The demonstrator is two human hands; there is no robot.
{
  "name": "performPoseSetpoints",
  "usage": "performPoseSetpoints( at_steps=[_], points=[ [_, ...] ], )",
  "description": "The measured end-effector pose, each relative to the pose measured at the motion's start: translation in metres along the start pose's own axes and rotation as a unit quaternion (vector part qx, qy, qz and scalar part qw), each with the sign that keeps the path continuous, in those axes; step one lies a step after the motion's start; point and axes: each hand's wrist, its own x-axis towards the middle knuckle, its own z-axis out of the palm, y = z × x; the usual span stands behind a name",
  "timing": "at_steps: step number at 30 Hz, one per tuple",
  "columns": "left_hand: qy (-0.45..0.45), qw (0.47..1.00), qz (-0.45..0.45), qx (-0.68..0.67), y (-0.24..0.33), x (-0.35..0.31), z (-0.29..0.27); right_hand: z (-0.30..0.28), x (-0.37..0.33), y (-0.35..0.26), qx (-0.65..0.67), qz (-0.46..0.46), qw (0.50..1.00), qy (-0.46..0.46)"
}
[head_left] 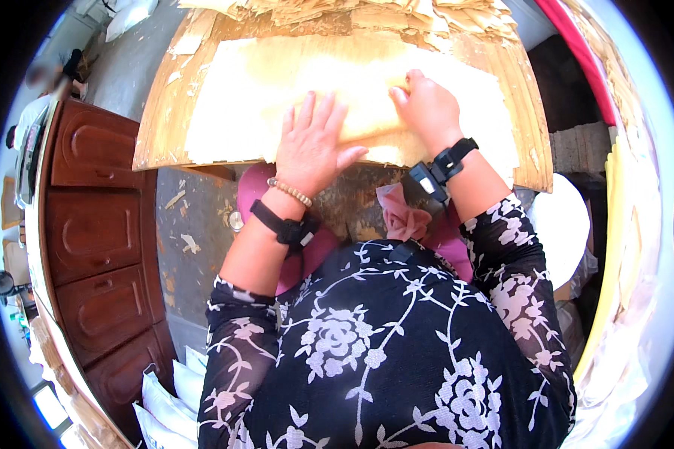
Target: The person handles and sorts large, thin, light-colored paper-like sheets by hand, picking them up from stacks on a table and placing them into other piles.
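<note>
A large pale sheet [240, 97] that looks like thin wood veneer lies on the wooden table [533, 127], partly washed out by glare. My left hand [311, 142] rests flat on the sheet near its front edge, fingers spread and thumb pointing right. To its right, my right hand [430, 112] is closed over the sheet, thumb and forefinger curled forward. Whatever those fingers hold, if anything, is lost in the glare. Both wrists carry black straps with small devices, and a bead bracelet [290, 191] circles the left one.
Ragged stacks of veneer [434, 16] lie along the table's far side. A reddish-brown cabinet [97, 232] stands at left, with white sacks [165, 408] near it. A white round object [562, 228] is at right. Scraps [190, 244] litter the floor. A person [37, 112] is at far left.
</note>
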Motion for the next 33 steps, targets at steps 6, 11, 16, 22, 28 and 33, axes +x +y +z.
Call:
performPoseSetpoints(
  at_steps=[6, 11, 16, 22, 28, 33],
  points=[
    [0.003, 1.0, 0.013, 0.006, -0.005, 0.001, -0.001, 0.024, -0.023, -0.012, -0.004, -0.322, 0.94, 0.114],
    [-0.038, 0.997, 0.063, -0.021, -0.03, 0.005, -0.021, 0.032, -0.024, -0.003, 0.024, -0.244, 0.969, -0.007],
    [-0.036, 0.991, 0.116, 0.053, -0.04, 0.006, -0.028, 0.001, -0.014, 0.047, 0.258, -0.174, 0.95, -0.012],
    [0.056, 0.994, 0.054, 0.071, -0.052, 0.056, -0.084, -0.047, -0.028, 0.207, 0.106, 0.004, 0.99, 0.098],
    [0.211, 0.937, -0.067, 0.27, -0.068, 0.188, -0.161, -0.027, -0.062, 0.25, -0.107, 0.074, 0.987, 0.095],
    [0.127, 0.951, -0.104, 0.261, -0.129, 0.296, -0.106, -0.027, -0.056, 0.241, -0.085, 0.079, 0.988, 0.104]
  ],
)
